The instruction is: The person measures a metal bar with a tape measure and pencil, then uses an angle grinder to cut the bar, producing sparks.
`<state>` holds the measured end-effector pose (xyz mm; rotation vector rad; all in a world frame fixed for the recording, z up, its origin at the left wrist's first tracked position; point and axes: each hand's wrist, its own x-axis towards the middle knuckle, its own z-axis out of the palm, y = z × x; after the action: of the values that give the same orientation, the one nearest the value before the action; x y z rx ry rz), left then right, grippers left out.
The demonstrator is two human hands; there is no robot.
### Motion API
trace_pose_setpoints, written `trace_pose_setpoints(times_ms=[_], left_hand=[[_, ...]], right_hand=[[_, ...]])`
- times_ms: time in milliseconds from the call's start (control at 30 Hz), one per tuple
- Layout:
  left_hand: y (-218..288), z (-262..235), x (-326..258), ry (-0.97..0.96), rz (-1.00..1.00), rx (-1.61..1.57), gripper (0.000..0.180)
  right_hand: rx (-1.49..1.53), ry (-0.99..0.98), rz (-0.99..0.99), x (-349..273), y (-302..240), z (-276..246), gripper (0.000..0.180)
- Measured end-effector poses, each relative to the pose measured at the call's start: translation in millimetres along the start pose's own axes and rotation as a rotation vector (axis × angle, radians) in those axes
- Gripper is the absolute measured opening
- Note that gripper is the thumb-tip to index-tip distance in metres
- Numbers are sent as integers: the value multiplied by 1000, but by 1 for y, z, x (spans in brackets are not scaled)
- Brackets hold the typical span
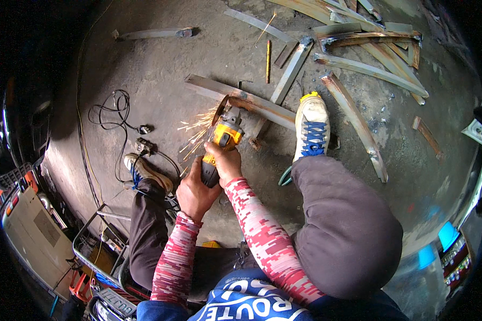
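Both my hands are wrapped round a yellow and grey angle grinder (pixel 227 135). My left hand (pixel 196 191) closes on the rear of its body, and my right hand (pixel 226 163) grips just ahead of it. The grinder's disc (pixel 219 110) meets a long rusty grey metal bar (pixel 254 102) lying on the floor. Orange sparks (pixel 197 128) spray leftward and toward me from the contact. Under that bar, a second metal bar (pixel 292 72) lies crosswise. My right shoe (pixel 312 128) stands at the long bar's right end.
Several metal pieces (pixel 380 69) lie piled at far right, with a loose angled bar (pixel 356 125) nearer. A yellow pencil-like stick (pixel 268 61) rests beyond the work. Black cable (pixel 124 115) with plugs (pixel 144 145) lies left, near my left shoe (pixel 147 172). A metal-framed cart (pixel 99 235) stands lower left.
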<state>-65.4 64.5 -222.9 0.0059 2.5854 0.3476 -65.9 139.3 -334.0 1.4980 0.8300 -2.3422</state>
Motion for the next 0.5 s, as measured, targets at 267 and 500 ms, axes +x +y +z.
trace_pose_setpoints(times_ms=[267,500], left_hand=[[-1,-2,1,-17,-9,28,84],[-4,0,0,-11,-3,27,85]], right_hand=[[-35,6,-1,4,6,0,35],[-17,19,-27,1,4,1,36]])
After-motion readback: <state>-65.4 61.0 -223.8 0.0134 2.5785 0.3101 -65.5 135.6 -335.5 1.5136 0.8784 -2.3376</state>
